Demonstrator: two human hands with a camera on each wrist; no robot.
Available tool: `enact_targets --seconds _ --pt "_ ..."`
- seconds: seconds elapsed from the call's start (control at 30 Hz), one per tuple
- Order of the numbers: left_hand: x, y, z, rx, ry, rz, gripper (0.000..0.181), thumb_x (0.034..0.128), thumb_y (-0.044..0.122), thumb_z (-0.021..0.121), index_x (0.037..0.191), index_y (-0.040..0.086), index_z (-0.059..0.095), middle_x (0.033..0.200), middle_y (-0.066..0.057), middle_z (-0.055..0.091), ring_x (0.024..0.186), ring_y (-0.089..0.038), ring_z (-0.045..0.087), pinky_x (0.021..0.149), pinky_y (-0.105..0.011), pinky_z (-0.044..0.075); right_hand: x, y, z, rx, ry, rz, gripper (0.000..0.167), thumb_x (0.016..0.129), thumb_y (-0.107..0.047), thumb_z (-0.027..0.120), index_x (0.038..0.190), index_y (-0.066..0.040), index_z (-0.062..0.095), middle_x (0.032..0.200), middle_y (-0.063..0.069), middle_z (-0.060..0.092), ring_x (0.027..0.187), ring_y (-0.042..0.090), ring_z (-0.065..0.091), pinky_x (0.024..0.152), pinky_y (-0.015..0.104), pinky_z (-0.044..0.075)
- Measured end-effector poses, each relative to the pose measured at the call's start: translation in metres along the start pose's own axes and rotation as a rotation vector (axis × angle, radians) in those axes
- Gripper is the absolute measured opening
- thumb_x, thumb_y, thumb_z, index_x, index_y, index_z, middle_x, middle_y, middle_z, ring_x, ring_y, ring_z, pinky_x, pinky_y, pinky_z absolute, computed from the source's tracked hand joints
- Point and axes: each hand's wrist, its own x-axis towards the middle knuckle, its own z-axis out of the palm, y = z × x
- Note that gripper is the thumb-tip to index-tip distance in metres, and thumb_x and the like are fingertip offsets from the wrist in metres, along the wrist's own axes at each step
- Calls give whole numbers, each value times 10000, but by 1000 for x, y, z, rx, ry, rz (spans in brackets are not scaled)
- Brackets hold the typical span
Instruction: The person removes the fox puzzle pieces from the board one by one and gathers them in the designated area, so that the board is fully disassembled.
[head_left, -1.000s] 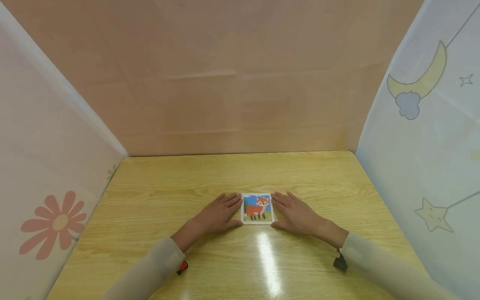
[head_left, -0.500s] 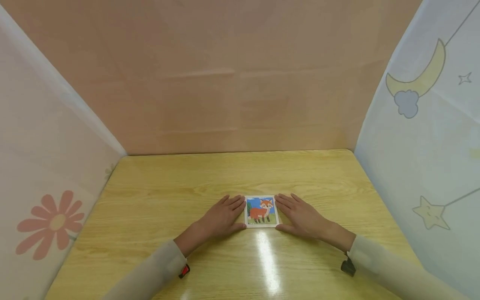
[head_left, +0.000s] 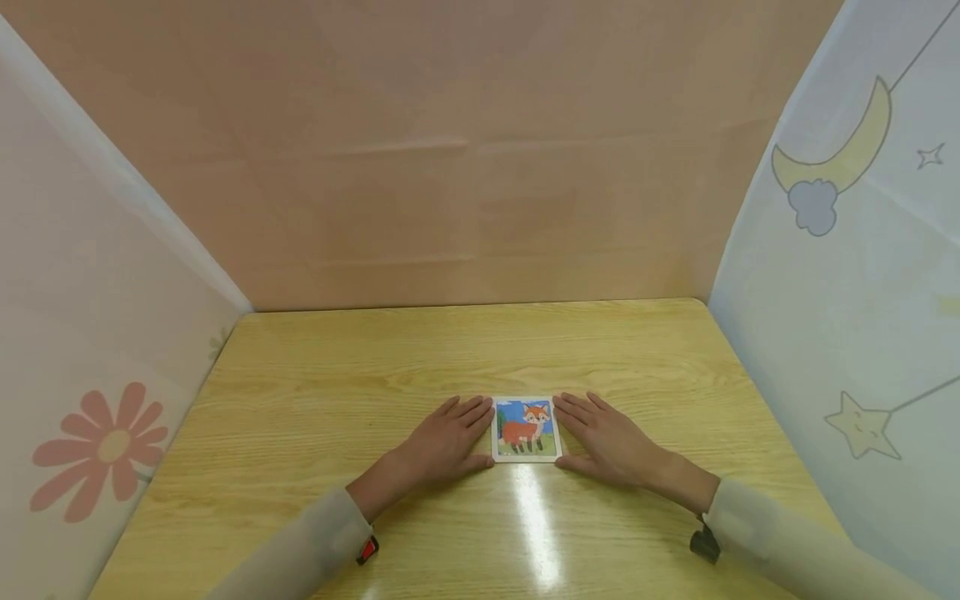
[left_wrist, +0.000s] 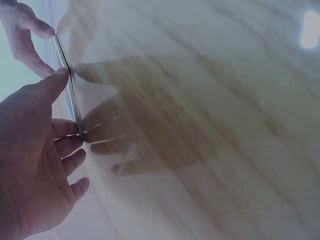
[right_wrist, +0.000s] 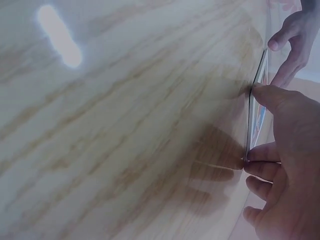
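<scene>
A thin square picture board (head_left: 527, 430) with a white border and an orange fox on it lies flat on the wooden table (head_left: 337, 358). My left hand (head_left: 442, 442) touches its left side, thumb at the near corner and the other fingers towards the far corner. On the opposite side my right hand (head_left: 607, 442) does the same. Both hands have their fingers stretched out. In the left wrist view the board (left_wrist: 70, 85) is seen edge-on between thumb and fingers. The right wrist view also shows its thin edge (right_wrist: 250, 117) against the fingertips.
A plain brownish cloth wall (head_left: 472, 167) rises behind the table. White printed cloths stand at the left (head_left: 90, 250) and right (head_left: 817, 333). A bright light reflection (head_left: 536, 525) lies on the tabletop in front of the board.
Both hands and the board have shifted slightly towards me and a little to the right. The hands keep their contact with the board's sides.
</scene>
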Motion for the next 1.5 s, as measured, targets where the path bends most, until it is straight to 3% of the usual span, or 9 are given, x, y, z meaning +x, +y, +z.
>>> enact_targets --seconds 0.27,0.47,0.63,0.83,0.97,1.2,1.5 --pt "-1 2 1 -25 -10 -12 803 1086 612 451 1670 79 314 1745 -85 272 1617 -265 241 1310 -501 220 3 3 0 6 28 5 754 972 -514 731 1446 58 605 1523 231 569 1445 408 509 1199 638 363" --pt "-2 3 2 -38 -9 -11 799 1084 614 455 1678 102 303 1753 -80 250 1624 -251 222 1314 -490 210 13 5 -4 33 76 13 686 950 -461 775 1406 35 644 1449 200 631 1345 379 588 1122 564 487" --pt "-3 9 0 -36 -3 14 802 1082 620 452 1681 109 297 1756 -73 242 1626 -242 214 1314 -482 213 26 8 -8 109 69 28 582 968 -368 773 1377 29 656 1366 172 670 1265 344 631 1069 529 536" --pt "-5 20 -7 3 3 72 775 1081 609 471 1662 109 355 1737 -85 296 1610 -247 266 1305 -466 248 45 12 -11 188 30 40 471 998 -261 749 1369 18 667 1330 142 678 1247 312 636 1052 505 546" --pt "-5 28 -9 19 -30 117 777 1083 612 459 1672 121 332 1734 -72 305 1608 -232 273 1304 -443 254 59 16 -10 232 3 32 440 1018 -257 729 1370 3 676 1317 119 681 1219 277 649 1033 484 559" --pt "-5 35 -10 -15 -80 187 788 1092 616 419 1696 134 261 1765 -83 207 1629 -241 199 1310 -437 236 80 19 -8 359 -17 7 391 1003 -168 739 1342 22 690 1248 112 694 1093 244 694 944 462 598" --pt "-5 37 -6 -42 -64 271 783 1093 639 366 1700 157 255 1776 -67 168 1641 -217 130 1315 -453 214 100 20 -4 487 -42 -43 291 1005 -96 714 1280 -2 734 1135 54 713 949 119 657 834 318 582"
